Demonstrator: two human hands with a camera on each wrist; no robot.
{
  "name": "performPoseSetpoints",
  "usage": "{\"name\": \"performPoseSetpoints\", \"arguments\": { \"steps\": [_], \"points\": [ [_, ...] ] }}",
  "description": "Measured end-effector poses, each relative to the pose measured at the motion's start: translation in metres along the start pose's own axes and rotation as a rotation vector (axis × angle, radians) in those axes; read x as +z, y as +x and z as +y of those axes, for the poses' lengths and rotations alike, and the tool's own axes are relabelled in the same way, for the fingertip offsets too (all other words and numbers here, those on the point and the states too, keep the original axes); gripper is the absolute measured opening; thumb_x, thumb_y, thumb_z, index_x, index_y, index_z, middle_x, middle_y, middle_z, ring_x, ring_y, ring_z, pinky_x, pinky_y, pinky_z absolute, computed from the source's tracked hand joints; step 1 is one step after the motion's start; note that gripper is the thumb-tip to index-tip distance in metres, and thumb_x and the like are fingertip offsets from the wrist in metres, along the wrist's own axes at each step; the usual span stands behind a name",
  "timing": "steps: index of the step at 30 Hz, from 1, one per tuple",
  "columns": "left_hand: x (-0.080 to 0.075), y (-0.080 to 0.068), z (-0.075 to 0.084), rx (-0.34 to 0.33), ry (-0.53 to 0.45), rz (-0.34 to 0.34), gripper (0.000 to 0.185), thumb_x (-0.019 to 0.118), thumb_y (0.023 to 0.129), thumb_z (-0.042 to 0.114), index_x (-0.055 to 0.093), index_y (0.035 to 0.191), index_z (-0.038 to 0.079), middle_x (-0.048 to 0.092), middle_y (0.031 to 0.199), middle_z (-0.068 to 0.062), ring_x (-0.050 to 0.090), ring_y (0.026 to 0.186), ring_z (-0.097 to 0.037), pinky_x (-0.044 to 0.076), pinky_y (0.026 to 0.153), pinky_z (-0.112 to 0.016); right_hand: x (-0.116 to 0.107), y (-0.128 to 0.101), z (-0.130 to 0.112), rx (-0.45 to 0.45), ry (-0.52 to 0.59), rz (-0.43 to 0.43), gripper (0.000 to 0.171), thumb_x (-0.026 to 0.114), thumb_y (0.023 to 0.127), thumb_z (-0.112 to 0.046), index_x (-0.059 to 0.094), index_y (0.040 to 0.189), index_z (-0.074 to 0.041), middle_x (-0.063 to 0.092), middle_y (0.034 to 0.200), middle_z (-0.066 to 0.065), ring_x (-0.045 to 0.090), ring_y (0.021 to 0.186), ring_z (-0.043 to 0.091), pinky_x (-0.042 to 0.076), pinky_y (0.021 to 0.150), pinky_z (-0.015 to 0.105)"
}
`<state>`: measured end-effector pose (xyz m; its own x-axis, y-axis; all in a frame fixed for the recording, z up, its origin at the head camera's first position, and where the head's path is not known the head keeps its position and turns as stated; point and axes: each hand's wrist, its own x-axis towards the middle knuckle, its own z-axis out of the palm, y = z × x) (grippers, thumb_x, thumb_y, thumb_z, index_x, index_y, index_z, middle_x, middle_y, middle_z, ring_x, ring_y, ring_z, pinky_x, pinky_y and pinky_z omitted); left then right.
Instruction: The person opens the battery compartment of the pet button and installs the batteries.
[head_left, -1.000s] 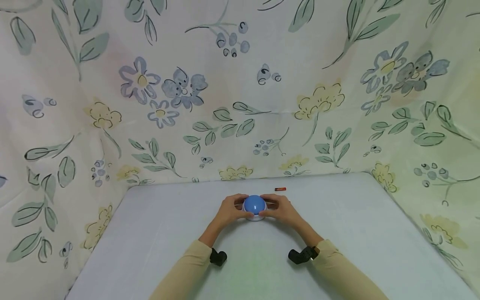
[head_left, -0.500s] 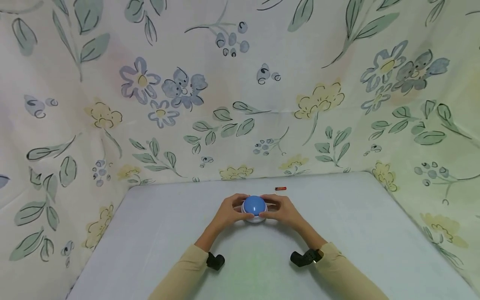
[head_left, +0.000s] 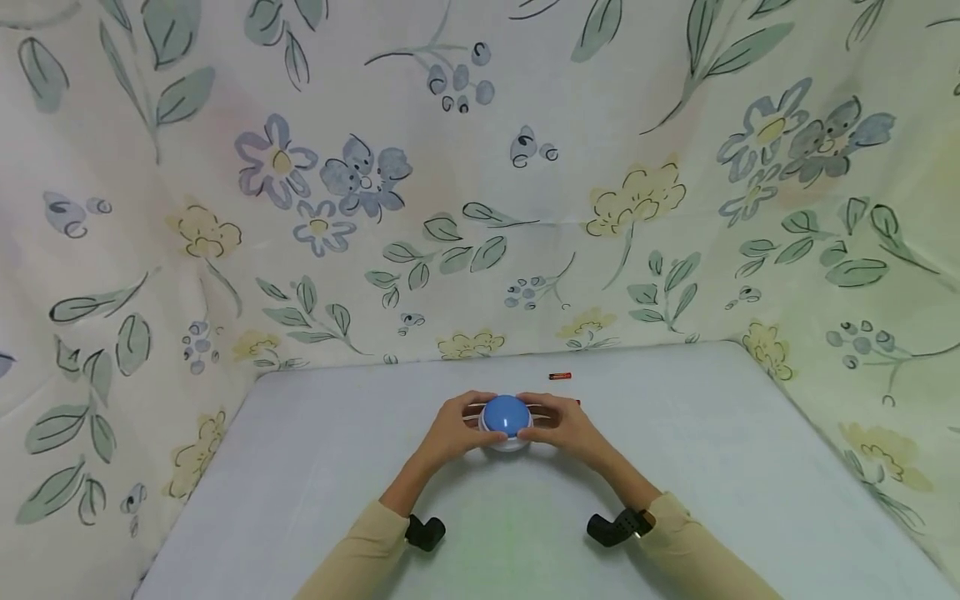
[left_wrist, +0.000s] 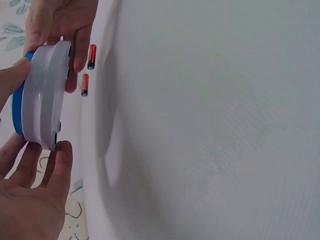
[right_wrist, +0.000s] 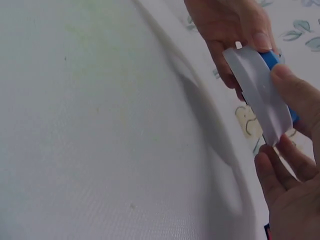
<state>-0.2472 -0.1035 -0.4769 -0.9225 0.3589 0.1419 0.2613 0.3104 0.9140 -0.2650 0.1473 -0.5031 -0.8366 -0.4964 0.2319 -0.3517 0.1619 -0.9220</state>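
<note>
A round light with a blue dome (head_left: 506,414) and a white base (left_wrist: 44,95) is held up off the table between both hands. My left hand (head_left: 467,422) grips its left rim, with the thumb on the dome edge and the fingers under the base (right_wrist: 256,90). My right hand (head_left: 545,422) grips the right rim in the same way. In the wrist views the light stands tilted on edge, clear of the white table (head_left: 315,467). Two small red batteries (left_wrist: 91,56) (left_wrist: 84,85) lie on the table just beyond the hands.
Floral cloth (head_left: 480,208) walls the table at the back and on both sides. One battery (head_left: 559,376) lies near the back edge, the other (head_left: 576,402) by my right fingers. Black wrist cameras (head_left: 424,532) (head_left: 615,528) sit on both beige sleeves.
Both hands keep their hold on the light. My wrists have drawn slightly toward me, and a second battery now shows beside my right fingers.
</note>
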Motion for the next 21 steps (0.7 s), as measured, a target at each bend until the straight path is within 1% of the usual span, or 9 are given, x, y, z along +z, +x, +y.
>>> {"name": "performPoseSetpoints", "arguments": {
  "steps": [3,4,7,11,14,17,21],
  "points": [
    [0.001,-0.003,0.004,-0.006,0.029,-0.004,0.065,0.088,0.082,0.017,0.058,0.139,0.004,0.057,0.138,-0.014,0.057,0.122,-0.034,0.048,0.101,-0.046,0.000,-0.002,-0.004,-0.011,-0.002,0.002,0.057,0.080,0.090,-0.013,0.059,0.142,-0.004,0.059,0.139,0.012,0.060,0.122,0.031,0.049,0.100,0.040],
    [0.003,-0.002,0.000,-0.003,0.047,-0.005,0.067,0.088,0.082,0.020,0.058,0.140,0.006,0.056,0.139,-0.012,0.057,0.123,-0.032,0.048,0.101,-0.045,0.000,-0.003,-0.005,-0.015,-0.003,0.001,0.056,0.080,0.090,-0.013,0.058,0.142,-0.004,0.059,0.139,0.012,0.060,0.122,0.031,0.049,0.100,0.041],
    [0.004,-0.004,0.003,0.026,0.100,-0.005,0.070,0.088,0.082,0.025,0.057,0.142,0.007,0.054,0.138,-0.013,0.056,0.121,-0.033,0.050,0.099,-0.047,0.000,-0.004,-0.009,-0.013,0.005,-0.014,0.056,0.079,0.091,-0.013,0.058,0.142,-0.004,0.058,0.140,0.013,0.059,0.122,0.032,0.049,0.100,0.042],
    [0.002,-0.008,0.007,0.052,0.165,0.014,0.072,0.090,0.080,0.031,0.058,0.141,0.010,0.055,0.132,-0.010,0.058,0.115,-0.028,0.052,0.095,-0.045,0.002,-0.006,-0.014,-0.012,0.029,-0.051,0.057,0.078,0.092,-0.012,0.056,0.144,-0.005,0.055,0.143,0.013,0.057,0.125,0.033,0.048,0.100,0.042],
    [0.000,-0.011,0.010,0.054,0.179,0.035,0.071,0.091,0.077,0.031,0.060,0.138,0.011,0.056,0.129,-0.007,0.058,0.111,-0.024,0.052,0.092,-0.042,0.004,-0.008,-0.015,-0.016,0.039,-0.085,0.062,0.079,0.092,-0.011,0.051,0.147,-0.004,0.052,0.146,0.013,0.055,0.127,0.035,0.048,0.101,0.043],
    [0.000,-0.013,0.015,0.068,0.169,0.042,0.070,0.091,0.077,0.030,0.061,0.137,0.010,0.056,0.128,-0.006,0.058,0.110,-0.023,0.052,0.091,-0.042,0.006,-0.012,-0.014,-0.009,0.040,-0.112,0.070,0.081,0.090,-0.011,0.046,0.150,-0.004,0.049,0.148,0.014,0.054,0.127,0.035,0.047,0.101,0.043],
    [0.001,-0.014,0.020,0.086,0.151,0.030,0.069,0.090,0.079,0.031,0.059,0.137,0.009,0.056,0.127,-0.007,0.058,0.111,-0.024,0.052,0.092,-0.042,0.007,-0.016,-0.015,-0.017,0.014,-0.102,0.073,0.082,0.088,-0.012,0.045,0.150,-0.004,0.050,0.147,0.013,0.055,0.127,0.032,0.048,0.101,0.039]
  ]
}}
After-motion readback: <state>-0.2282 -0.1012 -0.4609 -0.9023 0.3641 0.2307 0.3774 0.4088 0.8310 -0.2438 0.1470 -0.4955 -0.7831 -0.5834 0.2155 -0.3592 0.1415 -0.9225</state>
